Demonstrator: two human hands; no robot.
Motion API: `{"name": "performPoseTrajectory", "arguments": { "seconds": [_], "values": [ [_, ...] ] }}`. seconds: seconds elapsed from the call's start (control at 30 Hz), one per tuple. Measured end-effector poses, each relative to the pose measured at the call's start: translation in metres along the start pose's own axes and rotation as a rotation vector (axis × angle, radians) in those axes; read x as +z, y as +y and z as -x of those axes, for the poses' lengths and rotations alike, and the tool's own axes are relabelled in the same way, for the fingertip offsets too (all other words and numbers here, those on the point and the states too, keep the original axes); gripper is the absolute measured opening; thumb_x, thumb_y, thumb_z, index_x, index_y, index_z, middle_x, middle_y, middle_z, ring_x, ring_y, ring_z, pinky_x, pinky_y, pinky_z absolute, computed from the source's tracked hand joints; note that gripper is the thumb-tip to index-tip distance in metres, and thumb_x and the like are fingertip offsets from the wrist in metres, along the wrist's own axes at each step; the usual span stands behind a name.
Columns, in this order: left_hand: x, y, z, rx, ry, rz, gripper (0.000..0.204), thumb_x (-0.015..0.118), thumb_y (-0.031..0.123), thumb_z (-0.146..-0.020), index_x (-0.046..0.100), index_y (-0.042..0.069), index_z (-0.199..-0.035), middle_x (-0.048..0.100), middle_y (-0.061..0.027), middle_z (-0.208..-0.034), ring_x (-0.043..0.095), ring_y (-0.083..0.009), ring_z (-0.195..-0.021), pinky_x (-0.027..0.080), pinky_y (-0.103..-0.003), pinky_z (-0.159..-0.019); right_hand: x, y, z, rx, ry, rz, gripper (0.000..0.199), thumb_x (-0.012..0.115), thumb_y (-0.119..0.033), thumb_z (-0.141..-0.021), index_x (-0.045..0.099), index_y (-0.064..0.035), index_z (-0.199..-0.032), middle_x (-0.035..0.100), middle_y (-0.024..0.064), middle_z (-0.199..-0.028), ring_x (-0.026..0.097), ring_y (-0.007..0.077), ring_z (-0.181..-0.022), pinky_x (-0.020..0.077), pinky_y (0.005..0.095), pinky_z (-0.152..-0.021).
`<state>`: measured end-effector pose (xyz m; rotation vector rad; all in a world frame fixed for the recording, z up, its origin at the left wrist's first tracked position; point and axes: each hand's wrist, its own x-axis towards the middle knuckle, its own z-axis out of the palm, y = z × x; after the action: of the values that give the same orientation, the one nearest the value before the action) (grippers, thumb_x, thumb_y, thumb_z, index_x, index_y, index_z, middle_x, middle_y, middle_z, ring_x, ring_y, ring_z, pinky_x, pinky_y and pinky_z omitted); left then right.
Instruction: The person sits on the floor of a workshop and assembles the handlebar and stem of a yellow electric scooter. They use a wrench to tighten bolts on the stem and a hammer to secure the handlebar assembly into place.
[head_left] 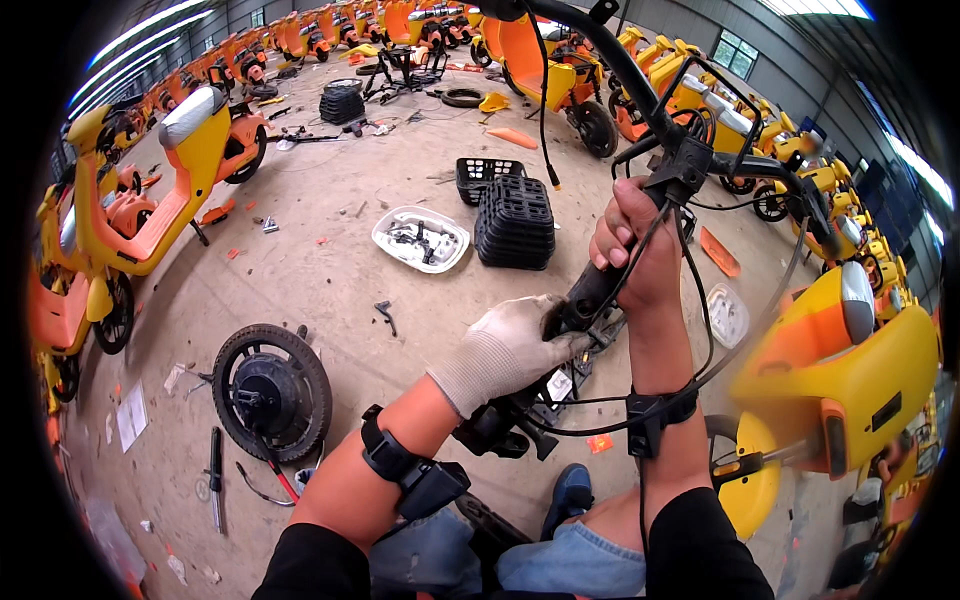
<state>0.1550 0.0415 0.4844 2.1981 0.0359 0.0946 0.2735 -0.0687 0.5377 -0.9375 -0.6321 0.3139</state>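
My right hand (640,245) is bare and closed round the upper part of a black handlebar stem (592,297), just below the clamp. Lower on the same stem, my left hand (512,345), in a white knit glove, is closed round it near a dark joint. The black handlebar (655,105) slants across the upper right, with a wire rack and cables. Black cables (610,403) loop down past my right forearm. Black parts beneath my gloved hand are partly hidden.
A wheel with a hub motor (272,393) lies at left, near a shock absorber (216,480). Black baskets (515,225) are stacked beside a white tub (420,240) of small parts. Yellow-orange scooters (150,190) stand around; a yellow body (840,375) is close at right.
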Motion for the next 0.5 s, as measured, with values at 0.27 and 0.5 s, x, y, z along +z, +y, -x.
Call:
{"name": "performPoseTrajectory", "arguments": {
  "seconds": [0.27,0.5],
  "values": [
    [-0.0021,-0.0011,-0.0019,-0.013,-0.029,0.061,0.054,0.069,0.044,-0.086,0.063,-0.001,-0.115,0.069,-0.0187,-0.094,0.068,-0.0231,-0.083,0.052,-0.035,-0.078,0.0045,0.0024,0.0007,-0.023,0.053,0.059,0.018,0.063,-0.019,-0.092,0.049,-0.0092,-0.087,0.039,-0.0040,-0.057,0.041,0.0066,-0.040,0.0377,0.0250,-0.040],
    [0.0023,-0.0030,-0.0032,0.036,-0.054,0.171,0.050,0.070,0.037,-0.088,0.061,-0.001,-0.120,0.069,-0.0141,-0.096,0.065,-0.0162,-0.084,0.051,-0.032,-0.078,0.0036,-0.0009,0.0042,-0.047,0.035,0.070,0.017,0.062,-0.017,-0.091,0.049,-0.0087,-0.084,0.039,-0.0035,-0.057,0.040,0.0068,-0.040,0.0376,0.0255,-0.040]
  ]
}}
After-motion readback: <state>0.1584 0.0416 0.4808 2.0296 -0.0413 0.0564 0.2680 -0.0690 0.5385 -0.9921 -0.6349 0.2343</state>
